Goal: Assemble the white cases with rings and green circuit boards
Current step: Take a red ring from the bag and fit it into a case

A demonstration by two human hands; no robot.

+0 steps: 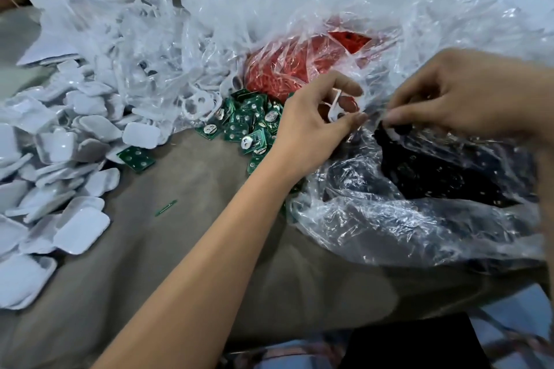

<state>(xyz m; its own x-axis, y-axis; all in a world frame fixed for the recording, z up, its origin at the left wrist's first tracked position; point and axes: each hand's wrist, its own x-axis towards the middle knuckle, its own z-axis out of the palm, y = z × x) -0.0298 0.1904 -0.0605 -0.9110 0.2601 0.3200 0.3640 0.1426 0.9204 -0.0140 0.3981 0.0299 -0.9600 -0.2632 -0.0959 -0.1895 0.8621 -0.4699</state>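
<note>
Hands are meeting over the mouth of a clear plastic bag [404,219] lying on the right of the grey-covered worktop [195,234]. The left hand [311,129] is gripping a white case part [335,108] between thumb and curled fingers, holding it edge-on so its long axis is running roughly up and down. The right hand [458,99] is pinching something small at its fingertips, just beside that part; what it is pinching cannot be told, though it is sitting at the rim of the bag of black pieces [434,171]. The coming move seems to be turning on this short gap: the pinched piece is lying to the right of the case part, so the right hand is the nearer one to bring it across. Green circuit boards [248,126] are lying in a loose heap just left of the left wrist, and more white cases [60,159] are piling up well apart at the far left. A bag of red pieces [284,75] is sitting beyond the hands.
</note>
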